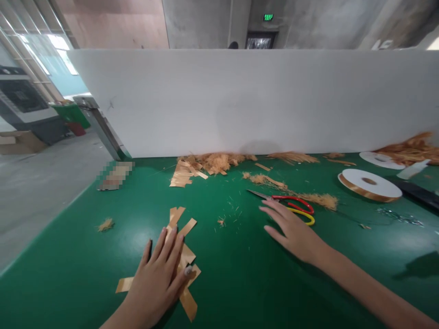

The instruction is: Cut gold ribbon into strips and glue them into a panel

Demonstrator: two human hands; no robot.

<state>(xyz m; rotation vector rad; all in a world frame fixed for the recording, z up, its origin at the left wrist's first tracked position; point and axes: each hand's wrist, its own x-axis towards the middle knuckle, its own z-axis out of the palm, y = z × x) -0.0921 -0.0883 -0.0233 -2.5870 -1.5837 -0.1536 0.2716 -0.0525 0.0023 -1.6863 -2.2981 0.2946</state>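
Fingers stretched out, my left hand (pixel 159 267) lies flat over a loose spread of short gold ribbon pieces (pixel 188 304), covering part of them. My right hand (pixel 291 228) hovers or rests beside the scissors (pixel 291 199), fingers apart, over the near side of their handles. One scissor handle loop is red and the other yellow, and the blades point left. Whether the right fingertips touch the scissors I cannot tell. Between the hands lies a small tuft of frayed threads (pixel 221 222).
Frayed ribbon fibres (pixel 219 162) and cut strips (pixel 181 174) lie along the white partition (pixel 240 105). A ribbon spool (pixel 370 184), a small bottle (pixel 413 170) and a dark object (pixel 421 195) are at right. A blurred item (pixel 116 176) sits near the table's left edge.
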